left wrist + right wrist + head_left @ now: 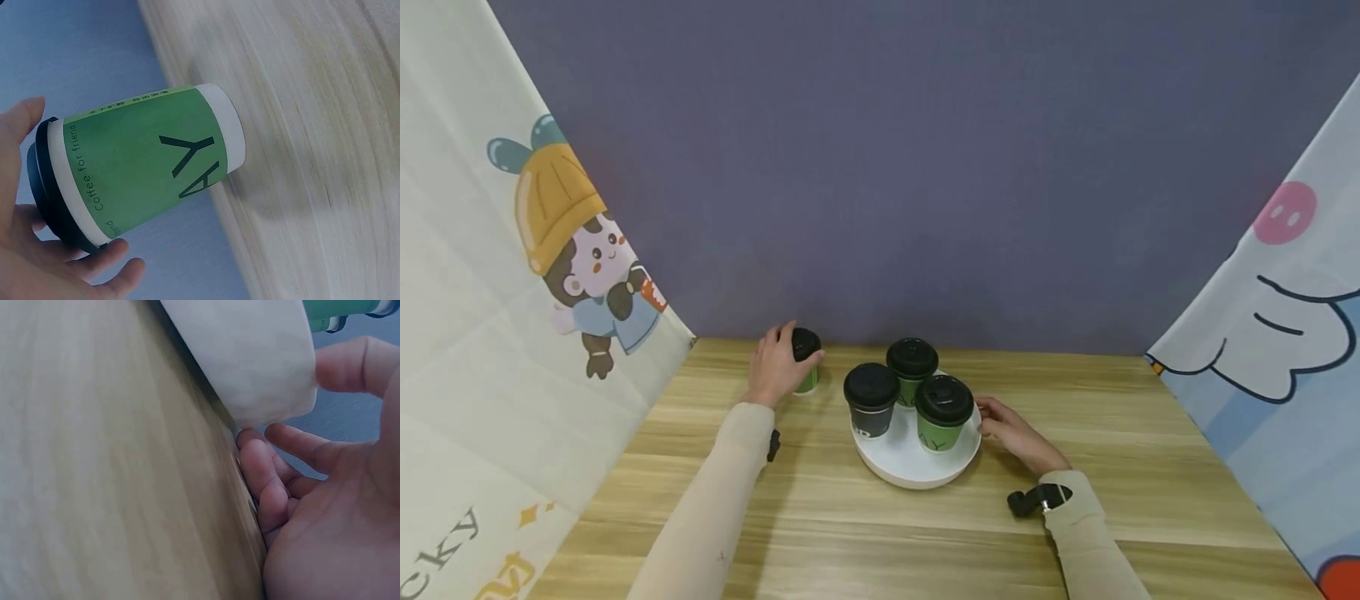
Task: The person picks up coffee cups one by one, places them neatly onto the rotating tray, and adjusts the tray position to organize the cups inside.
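At the back left of the table, my left hand [775,364] grips a green paper coffee cup [147,156] by its black lid, thumb and fingers on either side. The cup stands upright, its white base right at the wood. A round white tray [902,473] sits to the right, bearing three lidded cups: a dark grey cup [871,417], a green cup at the back [907,390] and a green cup at the front right [938,435]. On the tray's right edge my right hand [1015,435] has its thumb on the side wall, other fingers curled low against it.
A wooden table [880,542] carries everything and ends at a dark blue-grey backdrop [880,183]. Printed cloths hang at the sides, a cartoon child [598,258] on the left cloth and a white cartoon figure [1285,333] on the right one.
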{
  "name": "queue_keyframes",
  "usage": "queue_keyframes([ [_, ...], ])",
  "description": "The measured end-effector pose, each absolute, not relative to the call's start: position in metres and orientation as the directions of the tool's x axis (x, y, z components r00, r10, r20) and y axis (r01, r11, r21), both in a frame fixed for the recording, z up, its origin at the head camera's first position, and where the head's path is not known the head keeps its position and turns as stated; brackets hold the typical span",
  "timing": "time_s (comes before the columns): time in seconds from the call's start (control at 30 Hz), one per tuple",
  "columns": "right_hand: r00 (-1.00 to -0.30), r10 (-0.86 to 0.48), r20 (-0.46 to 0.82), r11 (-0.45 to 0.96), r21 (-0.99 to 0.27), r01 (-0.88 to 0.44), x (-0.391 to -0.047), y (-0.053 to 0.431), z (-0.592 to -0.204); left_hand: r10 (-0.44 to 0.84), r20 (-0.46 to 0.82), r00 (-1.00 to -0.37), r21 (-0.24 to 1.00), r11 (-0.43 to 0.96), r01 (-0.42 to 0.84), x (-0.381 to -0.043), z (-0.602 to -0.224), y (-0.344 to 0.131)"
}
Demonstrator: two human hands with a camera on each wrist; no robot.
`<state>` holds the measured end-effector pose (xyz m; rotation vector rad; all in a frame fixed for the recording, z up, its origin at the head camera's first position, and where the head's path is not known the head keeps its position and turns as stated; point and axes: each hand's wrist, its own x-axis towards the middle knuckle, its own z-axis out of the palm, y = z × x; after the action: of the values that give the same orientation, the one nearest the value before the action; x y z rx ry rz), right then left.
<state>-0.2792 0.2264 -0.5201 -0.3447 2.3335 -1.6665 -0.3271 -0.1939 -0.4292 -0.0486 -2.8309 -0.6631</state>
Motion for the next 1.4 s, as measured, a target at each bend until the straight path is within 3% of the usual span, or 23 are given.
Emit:
queue_keyframes([
  [0.33, -0.950, -0.304, -0.078, 0.314, -0.949, -0.023, -0.266, 0.217, -0.523, -0.015, 0.247, -0.969, 0.445, 0.890, 0.099, -0.326, -0.433, -0.204],
  [0.7, -0.951, -0.290, -0.103, 0.342, -0.940, -0.003, -0.261, 0.215, -0.522, -0.082, 0.237, -0.968, 0.555, 0.829, 0.066, -0.322, -0.448, -0.205],
  [1.4, -0.965, -0.244, -0.096, 0.392, -0.920, -0.007, -0.264, 0.215, -0.527, -0.173, 0.314, -0.934, 0.578, 0.815, 0.044, -0.301, -0.458, -0.195],
])
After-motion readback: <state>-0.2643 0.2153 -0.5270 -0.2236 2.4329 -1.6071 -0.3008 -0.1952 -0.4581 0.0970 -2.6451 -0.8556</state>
